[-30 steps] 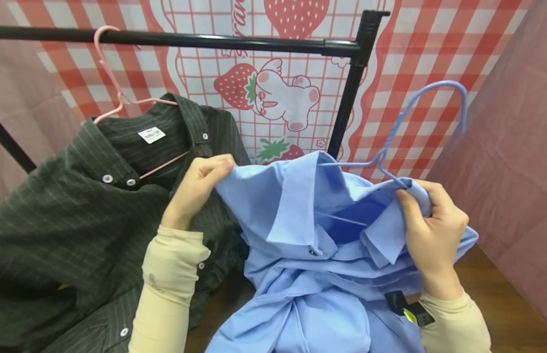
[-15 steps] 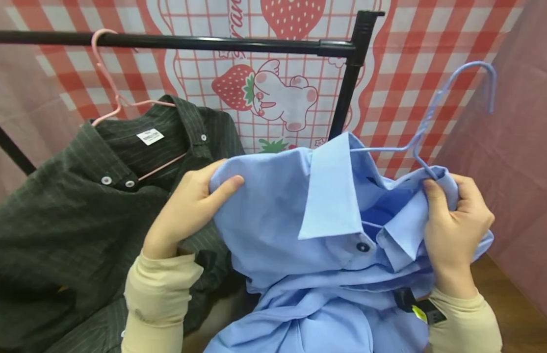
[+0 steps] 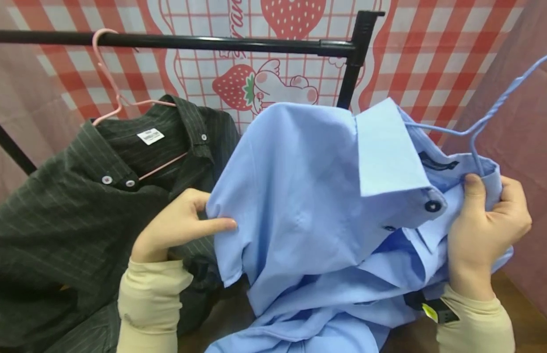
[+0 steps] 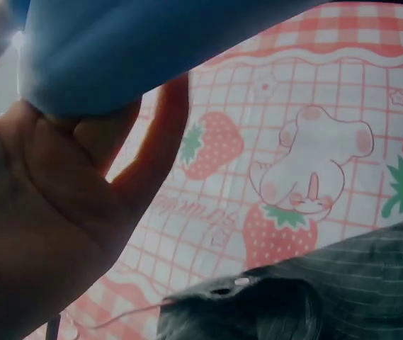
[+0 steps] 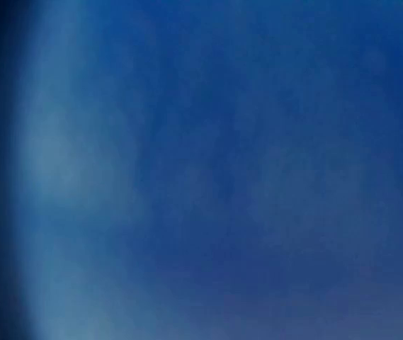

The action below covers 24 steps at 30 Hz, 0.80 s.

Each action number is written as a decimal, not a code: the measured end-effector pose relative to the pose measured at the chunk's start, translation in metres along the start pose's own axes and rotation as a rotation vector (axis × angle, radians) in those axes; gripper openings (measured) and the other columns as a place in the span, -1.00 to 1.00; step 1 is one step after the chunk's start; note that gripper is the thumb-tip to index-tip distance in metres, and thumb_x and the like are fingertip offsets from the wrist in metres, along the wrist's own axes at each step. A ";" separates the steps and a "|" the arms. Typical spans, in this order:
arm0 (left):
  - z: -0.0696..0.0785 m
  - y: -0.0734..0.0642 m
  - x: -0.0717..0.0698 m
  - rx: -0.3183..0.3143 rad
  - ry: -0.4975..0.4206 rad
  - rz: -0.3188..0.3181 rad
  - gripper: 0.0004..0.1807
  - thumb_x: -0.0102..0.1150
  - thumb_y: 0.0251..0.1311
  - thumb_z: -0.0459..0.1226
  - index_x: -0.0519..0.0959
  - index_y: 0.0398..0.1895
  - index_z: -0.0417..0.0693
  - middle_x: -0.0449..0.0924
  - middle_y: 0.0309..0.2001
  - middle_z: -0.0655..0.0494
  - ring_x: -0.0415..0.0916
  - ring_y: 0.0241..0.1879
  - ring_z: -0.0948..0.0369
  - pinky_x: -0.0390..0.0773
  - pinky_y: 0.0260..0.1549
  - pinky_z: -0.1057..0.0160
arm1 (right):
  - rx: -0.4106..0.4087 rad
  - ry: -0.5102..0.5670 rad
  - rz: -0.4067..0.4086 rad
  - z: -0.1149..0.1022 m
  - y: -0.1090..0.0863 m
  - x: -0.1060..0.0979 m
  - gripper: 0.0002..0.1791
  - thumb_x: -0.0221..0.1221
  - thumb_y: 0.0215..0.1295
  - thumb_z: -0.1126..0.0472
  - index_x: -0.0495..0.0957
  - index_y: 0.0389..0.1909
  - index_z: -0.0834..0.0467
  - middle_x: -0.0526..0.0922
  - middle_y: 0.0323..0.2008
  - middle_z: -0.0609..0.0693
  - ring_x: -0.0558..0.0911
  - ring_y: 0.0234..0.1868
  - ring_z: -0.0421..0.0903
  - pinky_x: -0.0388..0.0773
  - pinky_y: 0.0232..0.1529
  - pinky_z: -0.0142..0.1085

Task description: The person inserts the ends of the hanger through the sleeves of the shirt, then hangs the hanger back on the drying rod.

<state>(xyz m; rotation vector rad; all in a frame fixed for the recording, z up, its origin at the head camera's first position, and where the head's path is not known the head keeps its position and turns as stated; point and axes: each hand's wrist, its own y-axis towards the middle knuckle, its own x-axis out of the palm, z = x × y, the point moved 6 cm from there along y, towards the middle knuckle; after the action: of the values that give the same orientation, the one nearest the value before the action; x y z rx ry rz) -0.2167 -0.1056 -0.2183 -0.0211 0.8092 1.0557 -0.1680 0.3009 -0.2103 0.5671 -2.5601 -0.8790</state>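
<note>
A light blue shirt with a dark button at its collar is spread between my hands in the head view. Inside its neck sits a blue wire hanger, whose hook runs out of frame at the right. My left hand pinches the short sleeve's edge, thumb in front and fingers behind the cloth. At the collar, my right hand grips the fabric along with the hanger's arm. In the left wrist view, blue cloth lies over my left fingers. Blurred blue fabric fills the right wrist view.
A dark striped shirt hangs at the left on a pink hanger from a black rack bar. The rack's post stands behind the blue shirt. A strawberry-print cloth covers the back.
My right hand has moved right with the collar and hanger. My left hand has shifted slightly left and down, from the shirt's shoulder to its sleeve edge, and the shoulder now stands spread and raised.
</note>
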 end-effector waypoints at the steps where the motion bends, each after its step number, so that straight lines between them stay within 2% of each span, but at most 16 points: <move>1: -0.002 -0.001 0.000 -0.014 0.010 -0.018 -0.85 0.31 -0.02 -0.25 0.58 -0.57 -0.13 0.45 -0.69 0.21 0.40 -0.62 0.32 0.44 -0.57 0.34 | 0.003 0.008 0.008 0.000 0.002 -0.001 -0.94 0.32 0.01 0.16 0.63 -0.47 0.03 0.52 -0.53 -0.34 0.43 -0.44 -0.40 0.22 -0.38 -0.54; 3: -0.006 -0.004 -0.006 -0.033 0.042 -0.006 -0.84 0.33 -0.04 -0.22 0.60 -0.46 -0.11 0.52 -0.61 0.19 0.45 -0.55 0.31 0.47 -0.49 0.34 | -0.003 0.014 0.020 0.001 0.004 -0.003 -0.95 0.32 0.01 0.17 0.62 -0.49 0.00 0.52 -0.53 -0.34 0.44 -0.44 -0.40 0.23 -0.38 -0.53; 5: -0.006 -0.009 -0.018 -0.034 0.065 0.076 -0.80 0.33 -0.04 -0.25 0.58 -0.34 -0.12 0.56 -0.53 0.15 0.48 -0.52 0.30 0.50 -0.47 0.32 | -0.013 0.020 0.026 0.001 0.007 -0.004 -0.95 0.32 0.01 0.18 0.63 -0.50 -0.01 0.52 -0.53 -0.34 0.44 -0.44 -0.40 0.23 -0.39 -0.53; 6: -0.006 -0.012 -0.026 -0.036 0.065 0.139 -0.80 0.33 -0.04 -0.27 0.56 -0.33 -0.13 0.56 -0.52 0.14 0.50 -0.52 0.29 0.52 -0.50 0.32 | -0.036 0.017 0.028 0.001 0.008 -0.005 -0.95 0.32 0.01 0.17 0.63 -0.49 -0.03 0.52 -0.52 -0.35 0.44 -0.44 -0.40 0.23 -0.40 -0.53; 8: -0.004 -0.020 -0.044 -0.013 0.051 0.297 -0.84 0.31 -0.03 -0.35 0.53 -0.39 -0.15 0.52 -0.58 0.16 0.49 -0.62 0.32 0.49 -0.64 0.35 | -0.030 0.024 0.037 0.004 0.012 -0.007 -0.95 0.32 0.01 0.18 0.62 -0.50 -0.03 0.52 -0.52 -0.33 0.43 -0.45 -0.40 0.23 -0.40 -0.53; 11: -0.002 -0.034 -0.068 0.043 -0.059 0.530 -0.80 0.28 -0.08 -0.49 0.42 -0.59 -0.19 0.41 -0.73 0.19 0.39 -0.80 0.36 0.35 -0.86 0.38 | -0.043 0.019 0.042 0.006 0.017 -0.009 -0.92 0.29 0.05 0.18 0.59 -0.50 -0.08 0.48 -0.52 -0.34 0.42 -0.40 -0.40 0.23 -0.33 -0.52; 13: -0.002 -0.041 -0.078 0.062 -0.105 0.657 -0.75 0.29 -0.12 -0.52 0.39 -0.66 -0.18 0.37 -0.78 0.23 0.34 -0.85 0.40 0.27 -0.92 0.41 | 0.003 0.024 0.055 0.008 0.021 -0.011 -0.92 0.27 0.07 0.21 0.59 -0.49 -0.06 0.46 -0.52 -0.32 0.41 -0.35 -0.38 0.22 -0.26 -0.52; 16: -0.005 -0.049 -0.087 0.069 -0.172 0.839 -0.74 0.32 -0.17 -0.53 0.39 -0.68 -0.18 0.37 -0.80 0.20 0.31 -0.85 0.41 0.24 -0.90 0.46 | 0.037 -0.008 0.060 0.007 0.023 -0.012 -0.91 0.24 0.10 0.23 0.58 -0.47 -0.07 0.42 -0.52 -0.34 0.39 -0.29 -0.38 0.19 -0.17 -0.52; 19: -0.011 -0.051 -0.088 0.065 -0.214 0.990 -0.74 0.34 -0.18 -0.50 0.41 -0.65 -0.17 0.40 -0.77 0.17 0.33 -0.79 0.40 0.27 -0.82 0.50 | 0.036 -0.019 0.060 0.005 0.021 -0.013 -0.91 0.26 0.07 0.21 0.58 -0.48 -0.08 0.43 -0.54 -0.36 0.39 -0.35 -0.40 0.20 -0.24 -0.53; 21: -0.015 -0.050 -0.087 0.085 -0.257 1.060 -0.75 0.33 -0.17 -0.50 0.42 -0.63 -0.13 0.40 -0.74 0.16 0.32 -0.76 0.39 0.27 -0.77 0.50 | -0.002 -0.043 0.045 0.002 0.019 -0.013 -0.91 0.30 0.04 0.17 0.59 -0.48 -0.09 0.45 -0.55 -0.40 0.40 -0.39 -0.43 0.21 -0.29 -0.55; 24: -0.016 -0.048 -0.085 0.157 -0.308 1.126 -0.75 0.28 -0.13 -0.54 0.43 -0.57 -0.07 0.41 -0.67 0.15 0.33 -0.67 0.37 0.29 -0.66 0.50 | -0.068 -0.098 -0.012 0.000 0.014 -0.009 -0.90 0.34 -0.01 0.14 0.63 -0.44 -0.07 0.47 -0.55 -0.47 0.39 -0.47 -0.48 0.18 -0.38 -0.58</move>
<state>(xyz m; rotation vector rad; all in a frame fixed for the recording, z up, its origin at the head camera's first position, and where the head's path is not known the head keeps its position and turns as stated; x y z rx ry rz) -0.2088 -0.2013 -0.1958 0.7933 0.5926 1.9756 -0.1634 0.3155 -0.2028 0.5314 -2.6051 -1.0170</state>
